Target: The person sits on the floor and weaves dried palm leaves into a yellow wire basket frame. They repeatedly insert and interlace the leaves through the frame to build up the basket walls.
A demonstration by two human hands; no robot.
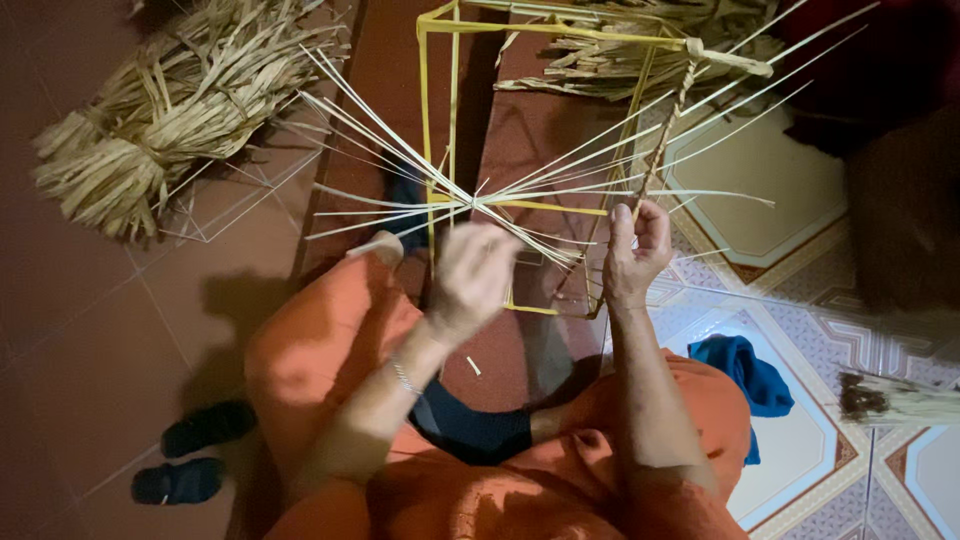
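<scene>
Right hand (636, 252) closed (thumb up) around twisted straw cord (668, 130)

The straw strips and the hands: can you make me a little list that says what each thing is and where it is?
left hand: blurred, at the knot of straw strips
right hand: closed on a twisted straw cord
frame: yellow frame standing on the floor, strips fan across it
straw bundle: on the red tiles, upper left
blue cloth: beside the right arm
dark sandals: lower left

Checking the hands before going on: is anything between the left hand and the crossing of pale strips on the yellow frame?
Nothing visible. The left hand, blurred, sits right at the strips where they cross on the yellow frame.
</scene>
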